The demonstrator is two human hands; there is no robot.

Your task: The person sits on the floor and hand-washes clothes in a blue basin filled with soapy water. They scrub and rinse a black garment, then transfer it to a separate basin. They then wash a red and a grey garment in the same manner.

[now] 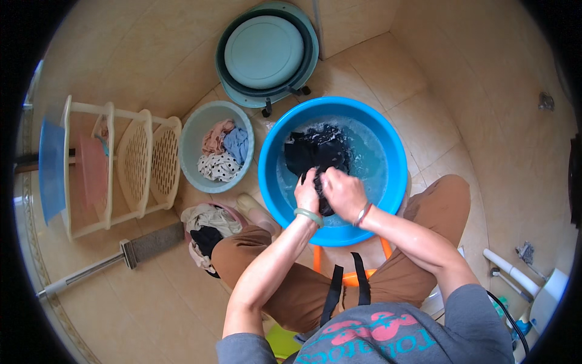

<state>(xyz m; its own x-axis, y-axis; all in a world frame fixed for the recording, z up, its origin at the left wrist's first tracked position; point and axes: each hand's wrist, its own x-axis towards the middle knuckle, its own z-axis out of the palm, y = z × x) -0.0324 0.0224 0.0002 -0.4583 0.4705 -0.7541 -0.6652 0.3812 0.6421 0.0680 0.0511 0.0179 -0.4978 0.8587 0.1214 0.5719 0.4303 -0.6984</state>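
A large blue basin (388, 145) of soapy water stands on the tiled floor in front of me. A black garment (315, 153) lies half in the water. My left hand (307, 193) and my right hand (343, 193) are pressed together over the basin's near side, both gripping a bunched part of that black garment. A pale green bangle circles my left wrist and a red band my right wrist. I sit with my knees spread, in brown trousers, on an orange stool (351, 278).
A pale green basin (193, 138) to the left holds pink, blue and dotted clothes. A pink tub (229, 210) of clothes sits by my left knee. Stacked teal basins (264, 53) lean on the far wall. A cream plastic rack (140, 162) and a mop (128, 253) lie at left. White pipes (513, 273) run at right.
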